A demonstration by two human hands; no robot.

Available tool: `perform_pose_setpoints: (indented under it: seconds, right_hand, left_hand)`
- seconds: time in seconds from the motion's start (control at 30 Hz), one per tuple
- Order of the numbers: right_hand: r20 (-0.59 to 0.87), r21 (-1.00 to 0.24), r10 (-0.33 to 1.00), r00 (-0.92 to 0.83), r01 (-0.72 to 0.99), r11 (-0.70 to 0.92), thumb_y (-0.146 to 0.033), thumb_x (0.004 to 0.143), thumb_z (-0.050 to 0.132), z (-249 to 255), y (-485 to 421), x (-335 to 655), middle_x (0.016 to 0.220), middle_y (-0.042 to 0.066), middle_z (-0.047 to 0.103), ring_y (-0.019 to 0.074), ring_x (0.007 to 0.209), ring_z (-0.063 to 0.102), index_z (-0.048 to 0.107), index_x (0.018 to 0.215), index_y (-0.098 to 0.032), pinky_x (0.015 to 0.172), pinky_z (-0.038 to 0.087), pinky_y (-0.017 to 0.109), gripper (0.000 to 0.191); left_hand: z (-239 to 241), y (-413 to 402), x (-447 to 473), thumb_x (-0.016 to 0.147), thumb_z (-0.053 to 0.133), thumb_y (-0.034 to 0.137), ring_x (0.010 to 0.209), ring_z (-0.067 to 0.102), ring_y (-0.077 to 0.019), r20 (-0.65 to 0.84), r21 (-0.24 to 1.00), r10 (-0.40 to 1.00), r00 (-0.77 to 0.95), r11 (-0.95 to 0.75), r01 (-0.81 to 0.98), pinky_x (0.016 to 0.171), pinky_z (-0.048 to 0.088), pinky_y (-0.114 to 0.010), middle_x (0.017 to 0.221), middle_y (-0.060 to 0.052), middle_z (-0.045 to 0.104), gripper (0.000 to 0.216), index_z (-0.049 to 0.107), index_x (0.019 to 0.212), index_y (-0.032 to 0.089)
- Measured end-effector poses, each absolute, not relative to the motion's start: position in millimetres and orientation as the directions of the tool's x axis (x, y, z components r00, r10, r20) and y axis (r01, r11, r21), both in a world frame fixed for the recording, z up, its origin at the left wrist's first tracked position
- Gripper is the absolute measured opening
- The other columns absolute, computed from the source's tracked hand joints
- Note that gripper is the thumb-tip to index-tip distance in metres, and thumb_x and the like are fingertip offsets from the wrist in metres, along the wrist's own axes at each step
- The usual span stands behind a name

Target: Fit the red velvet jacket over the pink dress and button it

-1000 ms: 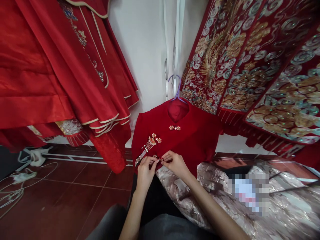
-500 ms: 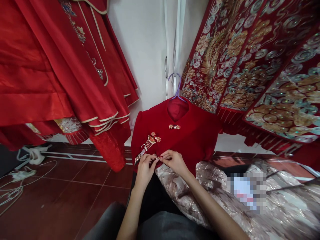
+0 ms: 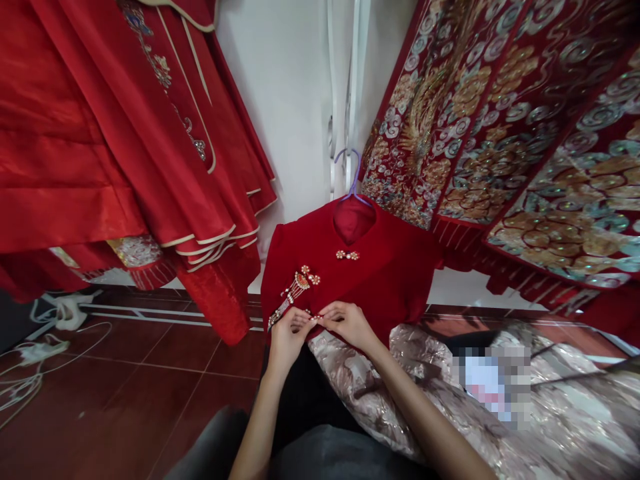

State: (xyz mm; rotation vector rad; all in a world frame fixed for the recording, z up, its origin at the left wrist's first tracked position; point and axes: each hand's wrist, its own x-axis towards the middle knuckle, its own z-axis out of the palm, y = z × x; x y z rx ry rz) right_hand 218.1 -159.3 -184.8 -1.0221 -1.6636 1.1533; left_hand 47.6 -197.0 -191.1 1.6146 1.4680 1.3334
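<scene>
A red velvet garment (image 3: 390, 267) with a round stand collar lies across my lap on a purple hanger (image 3: 356, 175). My left hand (image 3: 290, 333) and my right hand (image 3: 349, 323) meet at its front edge, fingertips pinched together. Between them is a small jewelled fastener (image 3: 315, 318), mostly covered by the fingers. Below the collar sits a similar gold-and-pearl fastener (image 3: 347, 255). Left of my hands, a beaded brooch (image 3: 299, 287) with hanging strands is on the chest. Shiny pinkish-silver fabric (image 3: 410, 360) lies under my right forearm.
Red garments with cream piping (image 3: 200, 167) hang on the left. An embroidered, sequinned red garment (image 3: 490, 133) hangs on the right. A white cabinet (image 3: 280, 87) stands behind. White cables and a power strip (image 3: 43, 350) lie on the tiled floor (image 3: 165, 387).
Both hands stay at the fastener; their fingertips have drawn slightly closer together and hide more of it. The view has shifted very little.
</scene>
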Motion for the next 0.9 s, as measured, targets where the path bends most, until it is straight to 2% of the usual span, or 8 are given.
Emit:
perform_pose_setpoints:
  seconds: [0.1,0.3,0.7,0.8,0.9]
  right_hand:
    - [0.180,-0.960,0.933,-0.311,0.152,0.236,-0.035,0.069,0.073,-185,-159,218,0.079,0.007,0.074,0.0193,0.073,0.070,0.070,0.083,-0.014,0.073,0.056,0.032,0.025]
    - [0.165,-0.968,0.933,-0.321,0.127,0.215,-0.035,0.068,0.074,-188,-158,219,0.080,0.008,0.074,0.0194,0.073,0.070,0.070,0.084,-0.014,0.073,0.056,0.032,0.027]
    - [0.155,-0.969,0.931,-0.331,0.132,0.208,-0.039,0.068,0.074,-190,-157,218,0.079,0.009,0.073,0.0200,0.074,0.069,0.070,0.085,-0.013,0.074,0.055,0.033,0.031]
    - [0.115,-0.977,0.917,-0.383,0.122,0.173,-0.039,0.065,0.077,-184,-155,225,0.080,0.009,0.073,0.0196,0.075,0.068,0.070,0.083,-0.013,0.075,0.054,0.033,0.033]
    - [0.030,-0.991,0.873,-0.488,0.097,0.088,-0.039,0.063,0.079,-169,-155,241,0.079,0.008,0.072,0.0178,0.073,0.067,0.070,0.086,-0.012,0.071,0.052,0.031,0.037]
  left_hand:
    - [-190,-196,49,0.073,0.070,0.035,0.067,0.068,-0.0159,0.268,0.907,0.957,-0.107,-0.213,0.363,0.065,0.056,-0.028,0.071,-0.003,0.069,0.021,0.061,0.078,0.017]
    - [-182,-202,54,0.075,0.068,0.030,0.072,0.068,-0.0147,0.347,0.860,0.928,-0.136,-0.257,0.442,0.071,0.057,-0.028,0.077,-0.002,0.069,0.014,0.064,0.077,0.018]
    - [-192,-199,54,0.072,0.072,0.035,0.070,0.068,-0.0166,0.239,0.915,0.951,-0.197,-0.153,0.374,0.068,0.055,-0.028,0.073,-0.003,0.070,0.020,0.063,0.073,0.018]
    - [-191,-195,49,0.064,0.079,0.035,0.069,0.068,-0.0175,0.186,0.938,0.970,-0.156,-0.129,0.321,0.069,0.055,-0.030,0.073,-0.004,0.070,0.027,0.063,0.074,0.017]
    - [-181,-185,45,0.057,0.084,0.036,0.072,0.068,-0.0177,0.100,0.990,0.982,-0.159,-0.082,0.117,0.072,0.056,-0.031,0.078,-0.006,0.071,0.039,0.065,0.084,0.015]
